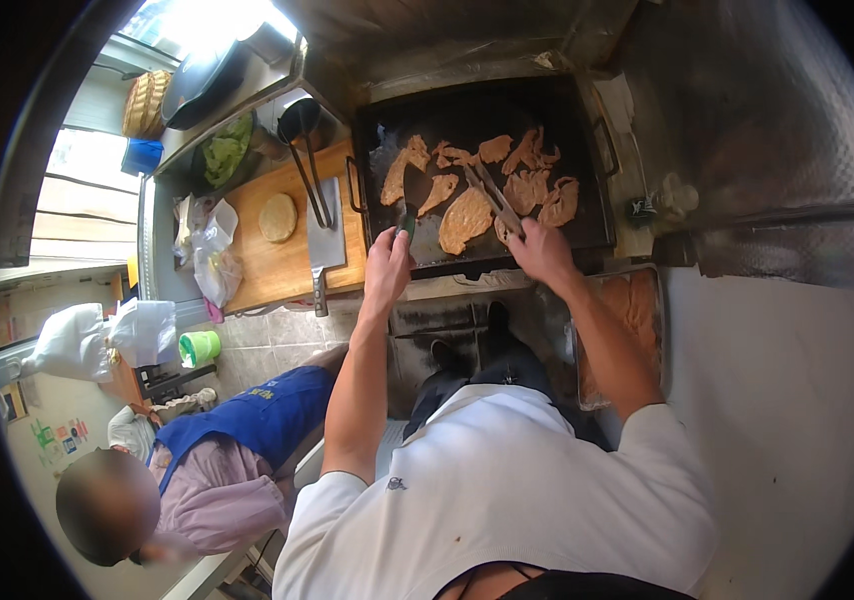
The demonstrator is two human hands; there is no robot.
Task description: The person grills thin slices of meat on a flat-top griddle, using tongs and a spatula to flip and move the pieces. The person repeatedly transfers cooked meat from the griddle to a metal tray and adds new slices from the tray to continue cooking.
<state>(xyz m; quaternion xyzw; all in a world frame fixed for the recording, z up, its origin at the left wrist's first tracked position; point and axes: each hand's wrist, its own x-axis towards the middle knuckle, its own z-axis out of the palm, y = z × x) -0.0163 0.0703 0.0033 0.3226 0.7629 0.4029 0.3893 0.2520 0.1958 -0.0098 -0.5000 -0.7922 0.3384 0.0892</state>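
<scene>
Several pieces of browned meat [467, 222] lie spread over a black griddle [572, 110]. My left hand [389, 265] is closed round the handle of a spatula [415, 186], whose dark blade rests by the meat at the griddle's left. In my right hand [545, 252] is a pair of metal tongs [492, 194], their tips over the middle of the griddle among the pieces. Whether the tongs pinch any meat is too small to tell.
Left of the griddle, a wooden board [243, 262] holds a round flatbread [278, 218], a cleaver [326, 240] and another pair of tongs [309, 178]. A tray of meat [627, 310] stands by my right forearm. A person in a blue apron [252, 415] is at lower left.
</scene>
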